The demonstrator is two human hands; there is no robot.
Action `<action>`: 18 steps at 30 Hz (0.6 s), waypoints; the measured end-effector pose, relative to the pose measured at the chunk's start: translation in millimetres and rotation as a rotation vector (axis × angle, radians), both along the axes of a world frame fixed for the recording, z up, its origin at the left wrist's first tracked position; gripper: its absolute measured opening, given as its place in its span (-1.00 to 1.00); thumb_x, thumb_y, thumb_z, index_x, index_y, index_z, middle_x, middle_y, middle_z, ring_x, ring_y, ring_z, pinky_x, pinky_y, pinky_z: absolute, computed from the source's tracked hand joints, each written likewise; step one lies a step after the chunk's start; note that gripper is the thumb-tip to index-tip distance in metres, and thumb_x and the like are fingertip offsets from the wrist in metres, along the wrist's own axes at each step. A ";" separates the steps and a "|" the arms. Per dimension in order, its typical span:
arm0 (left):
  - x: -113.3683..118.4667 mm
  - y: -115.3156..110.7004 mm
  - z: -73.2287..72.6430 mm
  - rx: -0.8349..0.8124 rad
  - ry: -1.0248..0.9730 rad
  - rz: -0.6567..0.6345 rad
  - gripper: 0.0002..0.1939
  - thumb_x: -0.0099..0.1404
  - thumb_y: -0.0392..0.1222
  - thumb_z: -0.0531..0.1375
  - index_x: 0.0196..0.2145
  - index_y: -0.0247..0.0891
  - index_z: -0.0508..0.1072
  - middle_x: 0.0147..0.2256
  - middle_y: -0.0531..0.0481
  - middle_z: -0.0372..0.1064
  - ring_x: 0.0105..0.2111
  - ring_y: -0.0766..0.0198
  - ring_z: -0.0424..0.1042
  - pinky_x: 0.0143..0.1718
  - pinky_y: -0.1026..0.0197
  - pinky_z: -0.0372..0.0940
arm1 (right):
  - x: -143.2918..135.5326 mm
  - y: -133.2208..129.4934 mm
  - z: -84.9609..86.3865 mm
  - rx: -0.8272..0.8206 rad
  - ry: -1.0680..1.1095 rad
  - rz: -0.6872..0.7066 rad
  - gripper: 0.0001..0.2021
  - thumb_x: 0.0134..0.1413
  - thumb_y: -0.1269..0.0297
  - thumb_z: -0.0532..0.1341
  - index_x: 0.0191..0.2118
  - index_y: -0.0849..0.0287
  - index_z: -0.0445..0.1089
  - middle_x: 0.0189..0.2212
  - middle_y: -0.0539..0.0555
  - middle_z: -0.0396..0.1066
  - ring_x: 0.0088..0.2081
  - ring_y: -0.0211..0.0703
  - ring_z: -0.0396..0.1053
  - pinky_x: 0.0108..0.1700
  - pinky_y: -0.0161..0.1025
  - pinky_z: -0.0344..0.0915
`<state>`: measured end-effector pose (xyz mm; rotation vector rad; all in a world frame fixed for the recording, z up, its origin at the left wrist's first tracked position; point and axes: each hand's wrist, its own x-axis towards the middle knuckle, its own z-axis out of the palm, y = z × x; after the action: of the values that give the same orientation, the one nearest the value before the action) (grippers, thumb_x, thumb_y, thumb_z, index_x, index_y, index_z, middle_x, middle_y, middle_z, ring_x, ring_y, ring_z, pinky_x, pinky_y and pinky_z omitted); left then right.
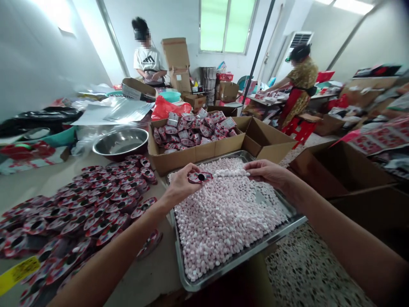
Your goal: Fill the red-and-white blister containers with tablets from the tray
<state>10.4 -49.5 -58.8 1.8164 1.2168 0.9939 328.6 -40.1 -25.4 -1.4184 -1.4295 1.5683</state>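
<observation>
My left hand (182, 183) grips a small red-and-white printed container (200, 177) with a dark round hole facing up. It is over the far left part of a metal tray (243, 276) spread with small pale pink and white pellets (223, 221), candy-like in look. My right hand (263, 171), its fingers pinched together, is at the tray's far right. From its fingertips a narrow row of white pellets (230, 172) reaches toward the container; what carries the row is too small to make out. Many like containers (105, 200) stand close together on the table at left, holes upward.
Behind the tray, a cardboard box (188, 154) holds a heap of printed containers. A steel bowl (120, 143) sits left of it. Open cartons (343, 166) stand at right. Two people work farther back, one (149, 59) at left, one (300, 76) at right.
</observation>
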 end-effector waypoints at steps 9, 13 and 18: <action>8.0 -7.5 -4.1 -0.175 -0.043 -0.137 -0.51 -0.02 -0.05 0.43 -0.17 -0.26 0.42 -0.42 0.01 0.52 -0.45 0.30 0.47 -0.47 0.34 0.26 | -32.5 21.5 31.1 0.254 -0.369 0.160 -0.82 -0.24 0.28 0.30 -0.42 0.24 0.51 -0.59 -0.01 0.39 -0.53 -0.31 0.24 -0.48 -0.33 0.07; 12.7 -5.7 -11.3 -0.373 -0.204 -0.210 -0.46 -0.07 -0.12 0.46 -0.18 -0.28 0.34 -0.41 -0.05 0.54 -0.45 0.24 0.51 -0.46 0.29 0.31 | -60.5 27.4 53.0 0.408 -0.663 0.327 -0.82 -0.20 0.39 0.23 -0.41 0.23 0.57 -0.65 -0.03 0.38 -0.56 -0.31 0.24 -0.48 -0.31 0.06; 25.6 -3.1 -25.9 -0.363 -0.271 -0.196 -0.45 -0.09 -0.10 0.47 -0.20 -0.27 0.33 -0.33 -0.07 0.55 -0.36 0.19 0.53 -0.34 0.21 0.37 | -82.7 25.6 90.7 0.599 -0.934 0.359 -0.86 -0.24 0.50 0.27 -0.52 0.17 0.57 -0.67 -0.03 0.36 -0.55 -0.32 0.20 -0.44 -0.29 0.03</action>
<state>36.0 -52.6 -84.6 1.4338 0.9605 0.8154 246.0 -14.5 65.2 -1.6079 -2.5232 0.4663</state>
